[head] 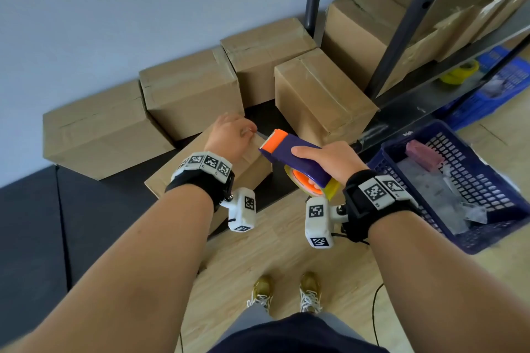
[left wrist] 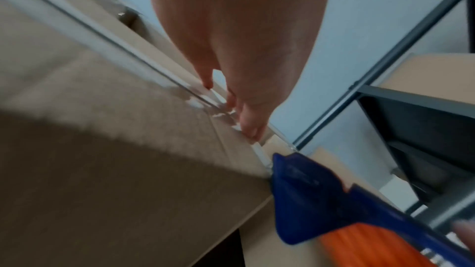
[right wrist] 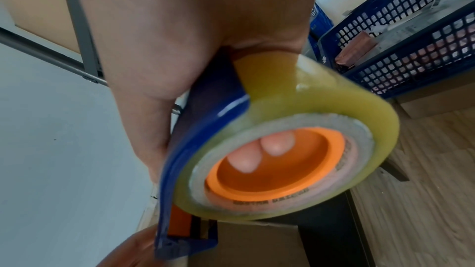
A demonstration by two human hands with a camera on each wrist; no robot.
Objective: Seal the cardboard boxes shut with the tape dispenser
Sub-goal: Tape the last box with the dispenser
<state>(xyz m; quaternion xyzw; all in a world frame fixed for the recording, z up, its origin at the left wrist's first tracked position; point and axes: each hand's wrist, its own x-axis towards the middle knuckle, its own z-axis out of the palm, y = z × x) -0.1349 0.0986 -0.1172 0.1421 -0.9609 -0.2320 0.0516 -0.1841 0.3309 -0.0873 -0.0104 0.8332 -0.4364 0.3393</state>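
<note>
A blue and orange tape dispenser (head: 289,149) with a clear yellowish tape roll (right wrist: 295,109) is gripped in my right hand (head: 329,162), two fingertips (right wrist: 259,155) showing inside the orange core. My left hand (head: 233,135) pinches the free tape end (head: 259,132) just ahead of the dispenser's toothed blade. Both hands hover over a cardboard box (head: 160,183) on the floor. In the left wrist view my fingertips (left wrist: 250,127) sit on the tape along the box (left wrist: 115,139) top, with the dispenser (left wrist: 308,200) close behind.
Several taped cardboard boxes (head: 192,89) line the wall. A dark metal shelf rack (head: 401,37) with more boxes and a yellow tape roll (head: 460,73) stands at right. A blue plastic basket (head: 459,180) sits by my right wrist. Black mat (head: 31,223) at left, wood floor below.
</note>
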